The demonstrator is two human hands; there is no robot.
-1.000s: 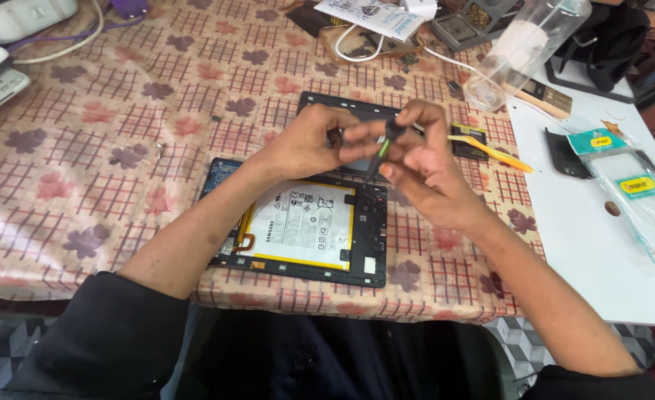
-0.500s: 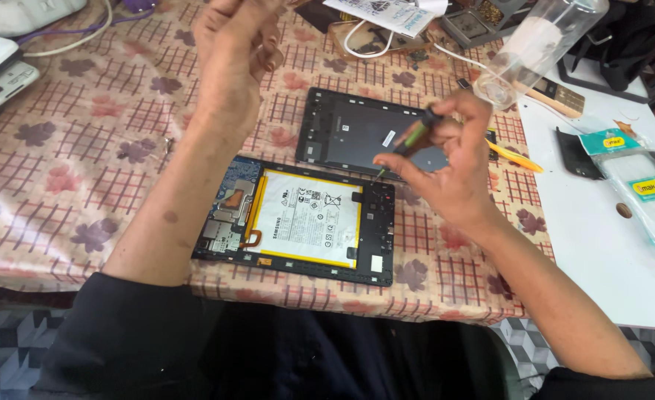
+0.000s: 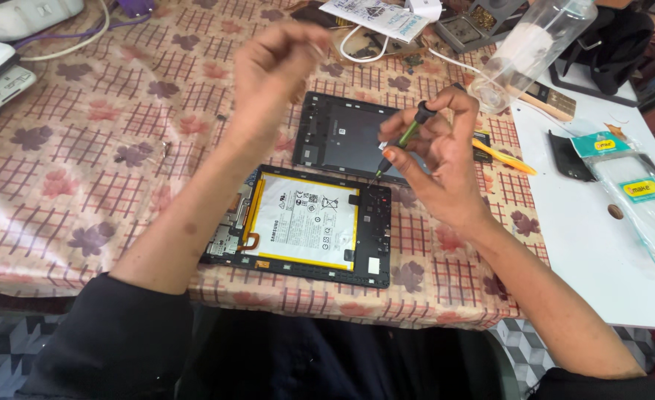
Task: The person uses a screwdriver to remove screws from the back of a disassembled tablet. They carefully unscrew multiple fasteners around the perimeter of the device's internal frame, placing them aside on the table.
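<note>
View: single head-worn camera, no second view.
Position: above the table's near edge, over the person's lap.
Facing: steeply down and forward across the checked tablecloth point(image 3: 83, 148).
Range: close, arm's reach; both forearms fill the middle.
Far limit: clutter along the table's back edge.

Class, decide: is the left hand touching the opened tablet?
Apart. In the head view the left hand is raised above the cloth, well beyond the opened tablet; only the forearm crosses over it.
</note>
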